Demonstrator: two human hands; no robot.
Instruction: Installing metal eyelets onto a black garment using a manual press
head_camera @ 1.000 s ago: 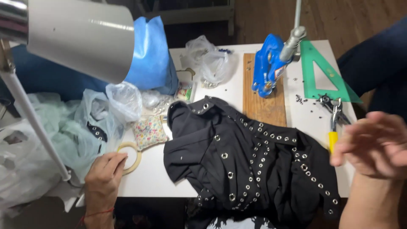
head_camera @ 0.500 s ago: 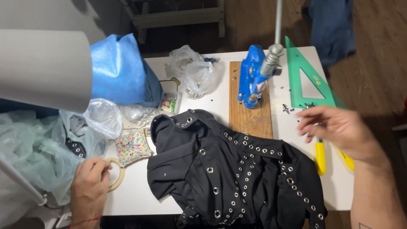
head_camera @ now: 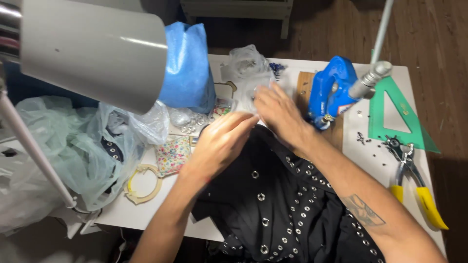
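On the white worktop (head_camera: pixel 146 219), the black eyelet-studded garment (head_camera: pixel 282 209) lies spread near the middle, leaving both hands free, so the left hand (head_camera: pixel 219 141) and right hand (head_camera: pixel 278 114) meet beyond it, fingers pinched on a clear plastic bag (head_camera: pixel 248 68).

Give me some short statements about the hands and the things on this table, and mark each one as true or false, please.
1. Both hands meet at a clear plastic bag above the black garment. True: the left hand and right hand have their fingers together at it.
2. The right hand holds the yellow-handled pliers. False: the pliers lie untouched on the table's right side.
3. The black garment carries many metal eyelets. True.
4. The green triangle ruler lies on the garment. False: the ruler lies on the table beside the blue press.
5. The tape roll lies left of the garment. True.
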